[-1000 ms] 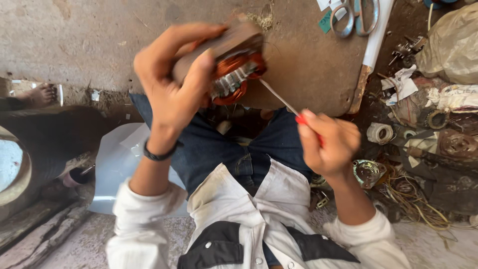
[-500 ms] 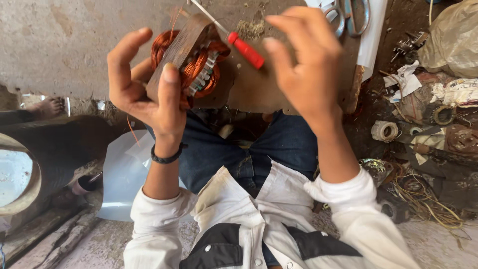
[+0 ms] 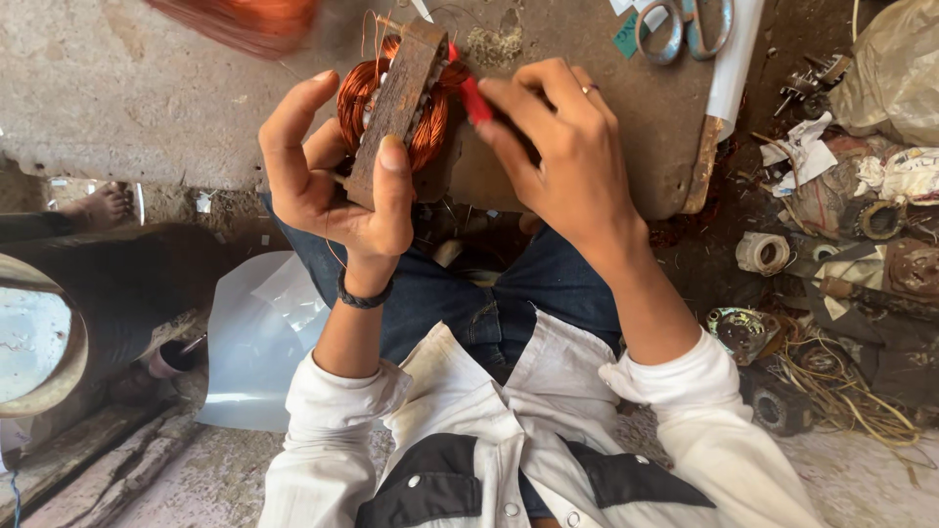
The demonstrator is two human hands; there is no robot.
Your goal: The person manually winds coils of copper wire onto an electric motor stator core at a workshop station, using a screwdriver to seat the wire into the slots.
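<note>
Left hand holds motor stator up, right hand works screwdriver into its copper winding

Step looks like poking or prying at the coil; next move likely needs a steady tip and light force so wire isn't nicked. Left hand (image 3: 333,186) fingers clamped on stator (image 3: 396,108), raised above the lap, in front of the table (image 3: 587,147). Right hand (image 3: 562,147) fingers pinched on red-handled screwdriver (image 3: 474,98), just right of stator. Stator: rusty dark block, orange-copper coils bulging both sides, loose strands. Scissors (image 3: 685,24) up-right of stator
</note>
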